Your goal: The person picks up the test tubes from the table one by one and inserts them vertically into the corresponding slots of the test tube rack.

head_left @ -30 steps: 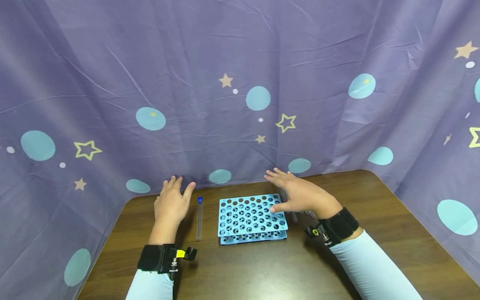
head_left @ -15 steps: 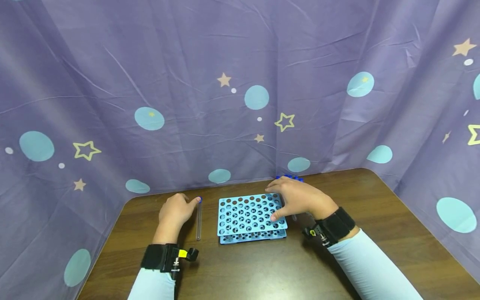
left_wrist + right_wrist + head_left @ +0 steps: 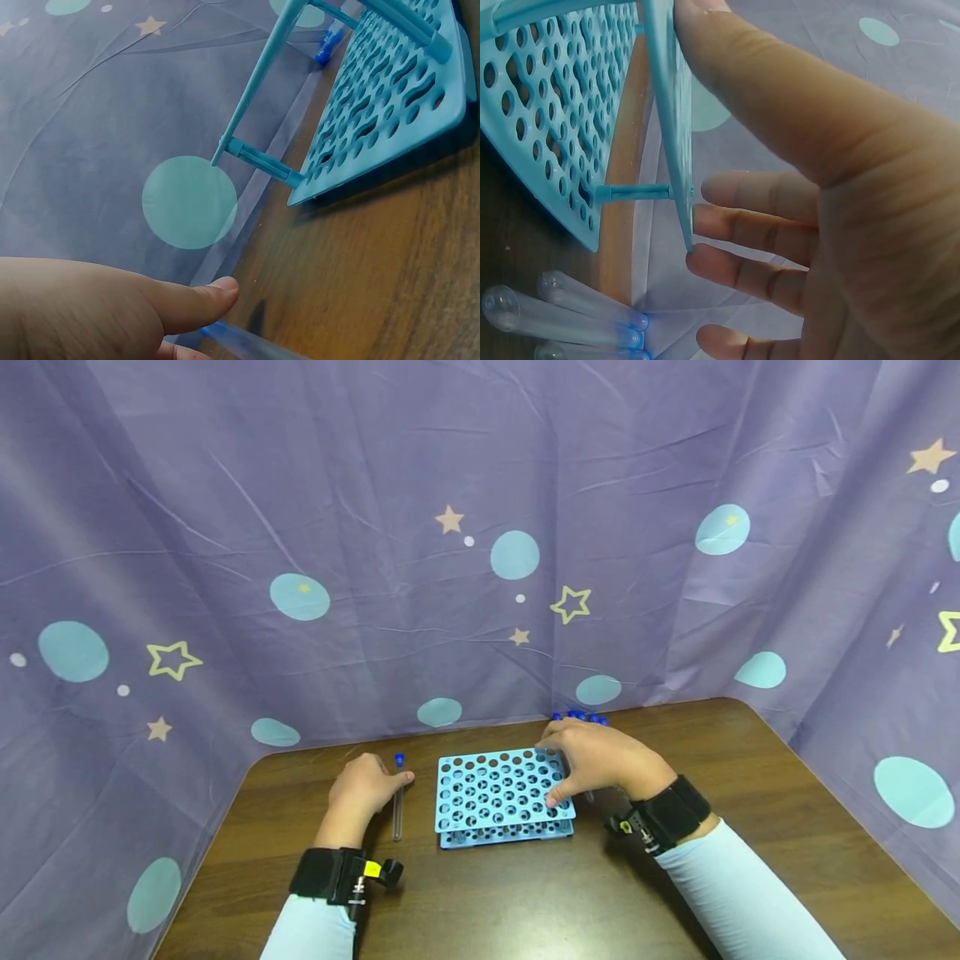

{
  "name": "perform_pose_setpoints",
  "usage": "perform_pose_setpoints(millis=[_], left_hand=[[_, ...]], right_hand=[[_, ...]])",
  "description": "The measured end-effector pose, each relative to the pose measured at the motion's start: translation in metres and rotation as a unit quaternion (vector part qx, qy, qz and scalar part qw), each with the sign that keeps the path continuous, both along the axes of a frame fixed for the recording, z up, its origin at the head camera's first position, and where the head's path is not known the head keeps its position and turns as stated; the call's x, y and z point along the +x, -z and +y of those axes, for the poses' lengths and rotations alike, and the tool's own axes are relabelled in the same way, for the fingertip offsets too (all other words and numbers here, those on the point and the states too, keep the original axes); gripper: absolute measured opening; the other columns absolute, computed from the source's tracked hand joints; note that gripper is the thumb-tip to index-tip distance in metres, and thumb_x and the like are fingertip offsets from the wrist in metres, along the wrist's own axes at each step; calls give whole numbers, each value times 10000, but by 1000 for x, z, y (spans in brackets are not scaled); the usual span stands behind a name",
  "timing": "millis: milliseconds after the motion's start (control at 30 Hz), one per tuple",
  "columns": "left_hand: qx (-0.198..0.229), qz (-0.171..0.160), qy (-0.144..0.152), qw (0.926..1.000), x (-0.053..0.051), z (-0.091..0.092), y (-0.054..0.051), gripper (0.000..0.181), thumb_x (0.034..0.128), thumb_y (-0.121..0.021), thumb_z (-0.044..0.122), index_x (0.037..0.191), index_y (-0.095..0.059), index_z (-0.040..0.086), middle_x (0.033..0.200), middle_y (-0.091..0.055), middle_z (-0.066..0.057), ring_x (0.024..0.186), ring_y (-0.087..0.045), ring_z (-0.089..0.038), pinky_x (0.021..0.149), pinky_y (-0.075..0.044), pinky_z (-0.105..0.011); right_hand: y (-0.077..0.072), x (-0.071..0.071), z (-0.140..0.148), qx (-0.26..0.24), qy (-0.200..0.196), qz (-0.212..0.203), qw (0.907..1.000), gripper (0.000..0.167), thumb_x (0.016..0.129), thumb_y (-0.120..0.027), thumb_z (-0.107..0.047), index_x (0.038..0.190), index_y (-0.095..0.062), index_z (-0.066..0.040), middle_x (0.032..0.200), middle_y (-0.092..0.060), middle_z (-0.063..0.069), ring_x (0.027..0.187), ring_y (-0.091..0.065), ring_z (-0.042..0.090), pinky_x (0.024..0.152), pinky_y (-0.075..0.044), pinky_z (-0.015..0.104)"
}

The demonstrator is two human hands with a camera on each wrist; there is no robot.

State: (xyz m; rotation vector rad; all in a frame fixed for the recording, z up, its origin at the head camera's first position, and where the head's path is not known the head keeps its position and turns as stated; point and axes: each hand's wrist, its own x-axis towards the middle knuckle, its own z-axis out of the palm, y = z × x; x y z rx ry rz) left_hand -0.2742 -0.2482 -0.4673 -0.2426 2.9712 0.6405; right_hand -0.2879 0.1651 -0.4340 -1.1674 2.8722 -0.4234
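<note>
A clear test tube with a blue cap point(image 3: 399, 759) lies on the table left of the light-blue test tube rack point(image 3: 504, 789). My left hand point(image 3: 366, 789) is at this tube, its thumb across the upper part; in the left wrist view the thumb point(image 3: 199, 304) extends above the tube point(image 3: 255, 343), and the other fingers are mostly hidden. At the rack's right end, my right hand point(image 3: 603, 756) rests on the top plate. In the right wrist view its thumb lies against that plate point(image 3: 667, 97), while the rather straight fingers point(image 3: 735, 274) are at the plate's edge.
Several more capped tubes point(image 3: 562, 315) lie right of the rack, partly under my right hand; their blue caps point(image 3: 592, 718) show near the table's back edge. A purple curtain point(image 3: 375, 527) hangs behind the brown wooden table point(image 3: 480, 902).
My left hand has come down and right to the capped tube, its thumb now over it. My right hand's fingers have lowered onto the rack's right end. Rack and tube lie as before.
</note>
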Motion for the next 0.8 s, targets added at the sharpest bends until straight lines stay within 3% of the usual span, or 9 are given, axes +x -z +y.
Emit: perform_pose_setpoints(millis=[133,433,800], left_hand=[[110,-81,17,9999,0,1,0,562,988,-862,508,653,-600,141,532,-636,-38,503,-639,-197,502,-430,-323],[159,-28,13,9999,-2,-1,3,562,971,-899,461,630,-583,145,504,-607,-21,477,-620,-181,494,-422,-310],[250,-42,-78,9996,0,1,2,459,964,-922,345,655,-678,108,483,-602,6,459,-634,-165,495,-432,-312]], right_hand=[[1,0,0,-44,-25,-23,10000,922,748,-1012,-660,1435,-781,-90,1393,-757,26,1296,-697,252,1144,-595,480],[1,-2,-2,23,47,-133,9999,927,750,-1010,-660,1423,-784,-64,1416,-751,44,1322,-696,264,1165,-592,487],[2,-2,-2,-3,100,-248,9996,928,747,-1013,-646,1415,-782,-44,1410,-759,55,1325,-706,269,1183,-584,485]])
